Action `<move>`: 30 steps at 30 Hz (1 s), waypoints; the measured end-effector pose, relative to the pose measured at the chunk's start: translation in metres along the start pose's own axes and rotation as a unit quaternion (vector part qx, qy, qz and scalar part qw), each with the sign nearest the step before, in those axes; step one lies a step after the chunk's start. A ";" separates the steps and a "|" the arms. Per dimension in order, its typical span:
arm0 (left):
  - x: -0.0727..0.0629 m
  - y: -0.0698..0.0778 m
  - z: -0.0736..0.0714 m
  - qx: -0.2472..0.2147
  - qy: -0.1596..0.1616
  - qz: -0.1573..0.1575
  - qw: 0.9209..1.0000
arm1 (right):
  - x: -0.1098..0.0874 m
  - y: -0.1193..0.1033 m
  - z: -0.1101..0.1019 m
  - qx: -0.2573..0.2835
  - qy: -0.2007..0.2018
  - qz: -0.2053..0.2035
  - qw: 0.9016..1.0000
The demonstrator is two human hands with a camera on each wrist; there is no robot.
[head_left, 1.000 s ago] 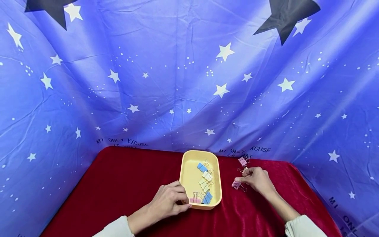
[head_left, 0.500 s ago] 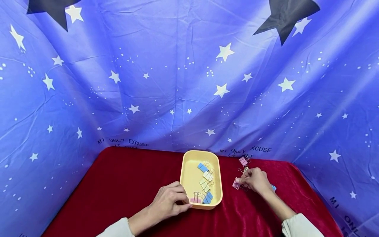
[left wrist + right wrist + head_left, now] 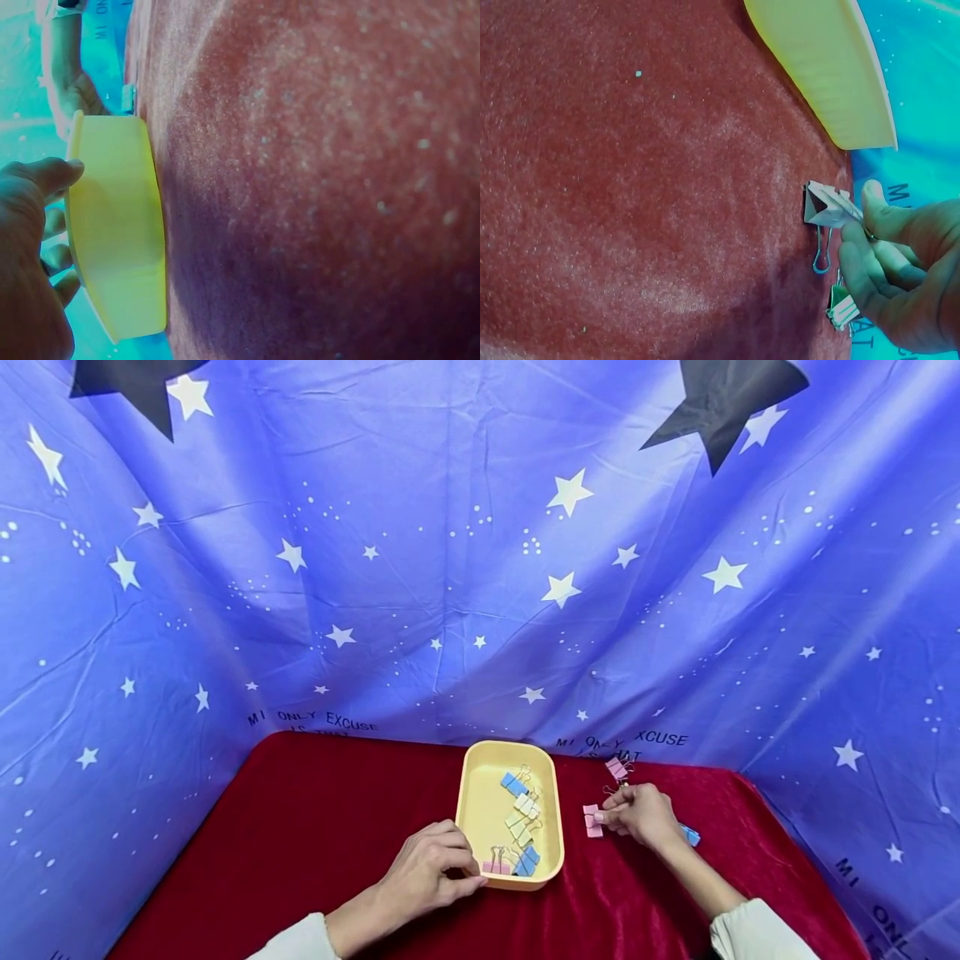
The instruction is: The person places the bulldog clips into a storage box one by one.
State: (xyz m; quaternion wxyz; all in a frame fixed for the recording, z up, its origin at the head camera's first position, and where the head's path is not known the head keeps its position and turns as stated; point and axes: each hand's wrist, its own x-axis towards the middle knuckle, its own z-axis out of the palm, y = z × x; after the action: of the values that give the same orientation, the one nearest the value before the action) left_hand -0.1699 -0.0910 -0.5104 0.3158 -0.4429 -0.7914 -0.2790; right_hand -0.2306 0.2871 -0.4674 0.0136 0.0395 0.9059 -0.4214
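Observation:
My right hand [image 3: 643, 814] pinches a pink binder clip [image 3: 592, 821] between thumb and fingers, to the right of the yellow tray [image 3: 557, 852]. In the right wrist view, the held binder clip [image 3: 826, 204] has a wire handle hanging down, and its other handle is at the fingertips. At the tray's near left corner, my left hand [image 3: 435, 868] grips the rim. The left wrist view has the thumb [image 3: 64, 174] on the rim and the other fingers over the tray's far side. Inside the tray lie several binder clips in blue, cream and pink, mostly along its right side.
A pink binder clip [image 3: 617, 767] lies beyond my right hand, with another partly hidden beside the fingers. A blue binder clip [image 3: 689, 835] lies behind the right wrist. Red cloth [image 3: 322, 810] covers the table; a blue starry curtain [image 3: 405, 568] surrounds its back and sides.
The pink binder clip has turned in my right hand, its flat pink side now showing. The right hand has shifted slightly left, exposing the blue clip. The left hand and tray stay put.

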 end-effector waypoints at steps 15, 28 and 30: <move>0.001 0.001 -0.001 -0.008 0.006 -0.003 1.000 | 0.008 -0.001 0.002 0.052 -0.021 -0.027 0.998; 0.000 0.001 0.000 -0.009 -0.006 -0.018 1.000 | 0.017 -0.016 -0.006 0.108 -0.046 -0.008 0.993; 0.000 0.000 0.001 -0.005 -0.002 -0.011 1.000 | 0.019 -0.019 -0.006 0.108 -0.046 -0.009 0.993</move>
State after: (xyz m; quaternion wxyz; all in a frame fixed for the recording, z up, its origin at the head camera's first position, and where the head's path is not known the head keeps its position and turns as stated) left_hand -0.1699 -0.0900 -0.5108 0.3089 -0.4359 -0.7957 -0.2855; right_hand -0.2509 0.2808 -0.4498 0.0473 0.0129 0.8540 -0.5179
